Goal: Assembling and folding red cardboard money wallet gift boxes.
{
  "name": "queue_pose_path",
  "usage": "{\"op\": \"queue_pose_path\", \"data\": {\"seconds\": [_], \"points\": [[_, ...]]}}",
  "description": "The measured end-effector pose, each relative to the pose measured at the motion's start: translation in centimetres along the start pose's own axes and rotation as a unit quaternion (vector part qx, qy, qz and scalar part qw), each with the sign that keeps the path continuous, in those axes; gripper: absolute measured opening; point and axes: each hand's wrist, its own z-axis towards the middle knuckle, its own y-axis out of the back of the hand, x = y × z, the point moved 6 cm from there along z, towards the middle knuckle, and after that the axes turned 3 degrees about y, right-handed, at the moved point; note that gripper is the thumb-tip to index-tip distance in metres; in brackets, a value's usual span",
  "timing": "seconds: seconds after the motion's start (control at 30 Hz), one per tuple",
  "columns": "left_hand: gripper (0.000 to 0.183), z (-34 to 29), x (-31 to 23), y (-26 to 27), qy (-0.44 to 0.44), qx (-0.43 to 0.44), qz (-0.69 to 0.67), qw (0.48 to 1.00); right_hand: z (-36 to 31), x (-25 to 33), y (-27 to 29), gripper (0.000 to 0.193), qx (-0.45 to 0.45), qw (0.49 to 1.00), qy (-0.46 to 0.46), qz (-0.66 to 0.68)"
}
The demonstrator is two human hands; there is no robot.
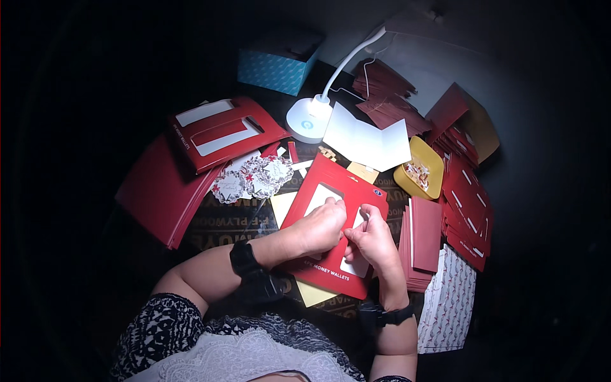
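The red packet (358, 192) lay toward the desk's (226, 223) near edge, partly covered by both hands. The left hand (323, 226) had its fingers curled over the packet, the tips hidden, so whether they gripped anything could not be told. The right hand's (374, 240) thumb and fingers were bent inward, seemingly pinching the packet's middle strip. Toward the right edge, a yellow bowl (417, 193) held pieces too small to identify; toward the far edge, darkness swallowed the top of a teal box (270, 71).
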Motion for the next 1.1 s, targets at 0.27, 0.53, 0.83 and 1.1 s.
{"op": "queue_pose_path", "data": {"seconds": [0.27,0.53,0.83,1.1], "points": [[0.021,-0.8,-1.5,0.2,-0.154,-0.032,0.109,0.982,0.6,0.9,0.1,0.034,-0.076,0.968,0.109,-0.211],[0.021,-0.7,-2.0,0.7,-0.165,0.012,0.137,0.977,1.1,0.6,0.5,0.024,-0.04,0.973,0.101,-0.202],[0.04,-1.1,-2.1,0.9,-0.169,0.058,0.216,0.96,0.4,-0.7,5.3,0.015,-0.085,0.996,0.026,0.0],[0.043,-1.0,-2.1,0.9,-0.146,0.092,0.244,0.954,0.8,1.0,3.4,0.029,-0.057,0.935,0.249,-0.247]]}}
